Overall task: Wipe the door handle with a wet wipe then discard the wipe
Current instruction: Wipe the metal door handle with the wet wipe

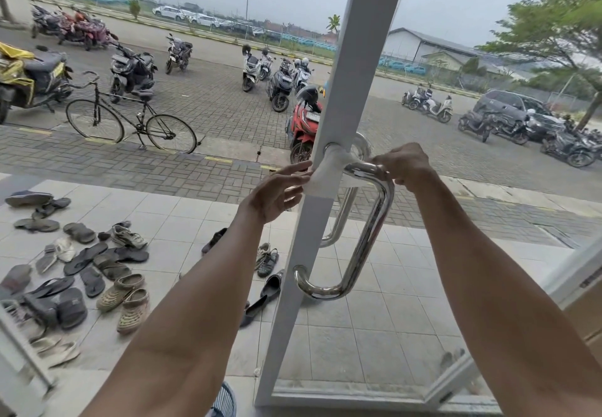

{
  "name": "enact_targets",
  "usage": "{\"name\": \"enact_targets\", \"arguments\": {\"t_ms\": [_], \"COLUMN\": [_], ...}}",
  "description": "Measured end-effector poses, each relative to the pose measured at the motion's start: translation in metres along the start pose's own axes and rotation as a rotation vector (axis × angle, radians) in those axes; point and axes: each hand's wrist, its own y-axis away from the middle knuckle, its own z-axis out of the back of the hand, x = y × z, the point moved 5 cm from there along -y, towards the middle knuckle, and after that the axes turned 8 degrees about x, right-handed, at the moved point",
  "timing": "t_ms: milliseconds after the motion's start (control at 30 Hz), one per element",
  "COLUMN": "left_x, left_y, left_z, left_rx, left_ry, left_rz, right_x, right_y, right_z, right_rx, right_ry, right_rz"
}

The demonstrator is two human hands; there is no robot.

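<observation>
A chrome D-shaped door handle (365, 240) is fixed to the white frame of a glass door (355, 58). A white wet wipe (329, 172) is draped over the handle's upper mount and hangs down the frame. My left hand (277, 195) pinches the wipe's left edge with its fingertips, the other fingers spread. My right hand (405, 164) is closed on the wipe's right end at the handle's top bend. A second handle on the outer side of the glass shows behind.
Many sandals and shoes (107, 273) lie on the tiled porch at the left. Beyond the glass are a bicycle (130, 116), parked motorbikes (303, 123) and a car. The top of a blue basket (224, 400) shows at the bottom edge.
</observation>
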Motion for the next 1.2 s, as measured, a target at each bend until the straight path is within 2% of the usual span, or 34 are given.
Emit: {"name": "enact_targets", "arguments": {"t_ms": [67,133,233,300,467,533,667,767,933,1200], "left_x": [-0.002,-0.005,-0.019,-0.035,-0.068,-0.072,-0.069,-0.065,-0.057,-0.054], "left_y": [0.000,0.001,0.006,0.009,0.005,0.002,0.000,0.001,-0.003,0.002], "left_z": [0.001,0.005,0.012,0.003,-0.026,-0.029,-0.035,-0.037,-0.033,-0.037], "left_rx": [-0.019,-0.124,-0.477,-0.595,-0.619,-0.631,-0.553,-0.540,-0.604,-0.620], "left_ry": [-0.038,-0.074,-0.120,-0.204,-0.474,-0.514,-0.579,-0.571,-0.501,-0.495], "left_rz": [0.003,-0.019,-0.224,-0.396,-0.585,-0.586,-0.566,-0.565,-0.493,-0.437], "right_x": [0.012,0.033,0.061,0.072,0.080,0.082,0.077,0.071,0.081,0.080], "right_y": [0.005,0.017,0.029,0.035,0.048,0.053,0.057,0.063,0.071,0.072], "right_z": [0.011,0.015,-0.003,-0.021,-0.048,-0.051,-0.043,-0.041,-0.060,-0.067], "right_rx": [-0.202,-0.373,-0.333,-0.266,-0.246,-0.262,-0.208,-0.206,-0.316,-0.331], "right_ry": [0.080,0.102,0.178,0.300,0.450,0.488,0.512,0.559,0.705,0.743], "right_rz": [0.043,0.209,0.412,0.443,0.487,0.504,0.493,0.497,0.537,0.561]}}
